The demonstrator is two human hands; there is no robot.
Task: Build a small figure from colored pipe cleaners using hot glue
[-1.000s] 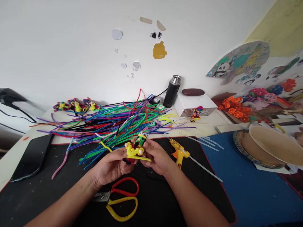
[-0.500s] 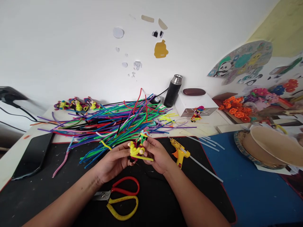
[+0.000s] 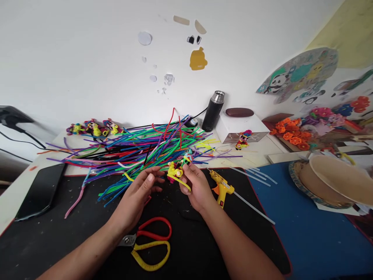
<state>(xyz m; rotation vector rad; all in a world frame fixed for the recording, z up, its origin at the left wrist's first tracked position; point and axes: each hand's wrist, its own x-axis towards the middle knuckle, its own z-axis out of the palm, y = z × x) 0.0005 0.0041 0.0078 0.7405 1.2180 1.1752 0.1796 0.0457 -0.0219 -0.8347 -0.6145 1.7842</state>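
Observation:
Between thumb and fingers, my right hand (image 3: 198,186) grips a small pipe-cleaner figure (image 3: 175,171), yellow and magenta with a green face and light blue top. A loose yellow strand curves down from the figure across my right fingers. My left hand (image 3: 142,190) is just left of the figure, apart from it, with fingers spread and nothing in them. Scissors (image 3: 153,245) with one red and one yellow handle lie on the black mat (image 3: 189,249) below; my left wrist covers part of their blades. To the right of my right hand lies a yellow glue gun (image 3: 222,187) with a glue stick in it.
Behind my hands spreads a heap of colourful pipe cleaners (image 3: 140,147). A phone (image 3: 40,190) lies left. A black thermos (image 3: 213,112), a white box (image 3: 241,126) and a similar figure (image 3: 243,140) stand at the back. A round bowl (image 3: 335,179) and glue sticks (image 3: 259,177) are right.
My left hand has let go of the figure and drawn back to the left, its fingers opening. My right hand has carried the figure slightly right and up.

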